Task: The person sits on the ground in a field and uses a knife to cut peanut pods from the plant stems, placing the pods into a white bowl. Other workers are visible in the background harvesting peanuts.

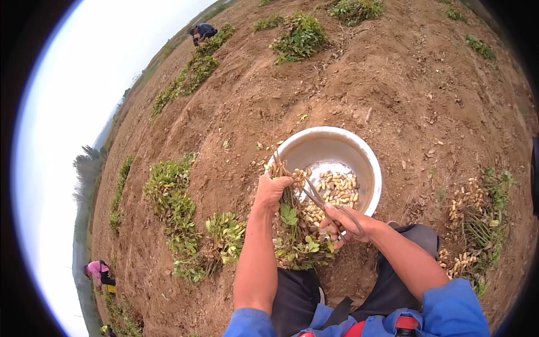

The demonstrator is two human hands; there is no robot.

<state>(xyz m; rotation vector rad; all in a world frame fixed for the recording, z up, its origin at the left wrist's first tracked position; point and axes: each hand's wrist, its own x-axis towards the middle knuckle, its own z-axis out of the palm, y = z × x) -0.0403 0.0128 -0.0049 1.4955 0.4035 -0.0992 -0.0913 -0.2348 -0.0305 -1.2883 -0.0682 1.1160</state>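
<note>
Far left edge of the field: a person in a pink top (96,271) bent over, rows of pulled green peanut plants (171,196) lying on bare brown soil (236,101). Another person in dark clothes (202,31) crouches at the far top-left end of a row.

Centre, just in front of the knees: the left hand (271,191) is fisted around the root end of a peanut plant (297,236), fingers pressed together and wrapped tight on the stems. The plant hangs leaves-down toward the lap, its roots and pale pods up at the near-left rim of a white basin (359,154). The basin is round, smooth, enamel or plastic by its look, dusty inside, with a layer of loose peanuts (337,191) across its near half.

The right hand (345,222) sits at the basin's near rim, thumb and forefingers pinching thin root strands or a pod stalk; the other fingers are curled, and I cannot tell exactly what they hold.

Judgement on doing it well: keep the root cluster over the basin so plucked pods drop in, hold the stems firm, and pull each pod off with a short twist rather than tearing whole roots.

Right edge of the field: a heap of uprooted plants with pods (471,224), stringy roots, pods ridged and tan. The soil is dry, crumbly and littered with leaf bits. Blue sleeves and dark trousers at the lower edge.
</note>
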